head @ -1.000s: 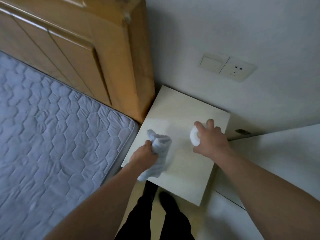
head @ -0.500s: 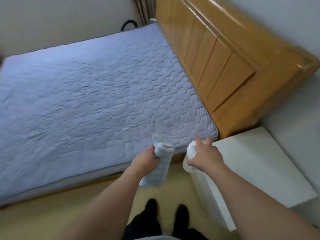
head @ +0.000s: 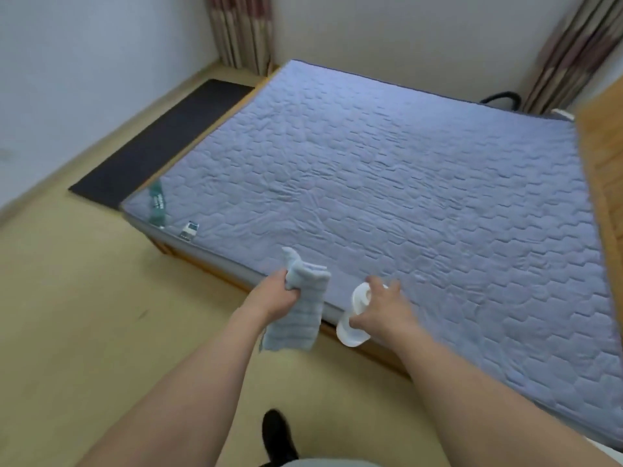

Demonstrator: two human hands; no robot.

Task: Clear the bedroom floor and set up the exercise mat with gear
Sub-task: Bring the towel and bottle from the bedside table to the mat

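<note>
i am holding the pale towel [head: 296, 308] bunched in my left hand [head: 279, 298], grip closed round its top, and my right hand [head: 381, 311] is gripping the white bottle [head: 354, 318], both just over the bed's [head: 404, 183] near edge. the dark exercise mat [head: 161, 143] is lying on the floor by the bed's far side. i am judging it best to keep the bottle upright and the towel off the floor while walking round.

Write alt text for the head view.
A person standing beside a bed holds a pale blue towel in the left hand and a white bottle in the right hand. A dark exercise mat lies on the floor along the mattress.
</note>
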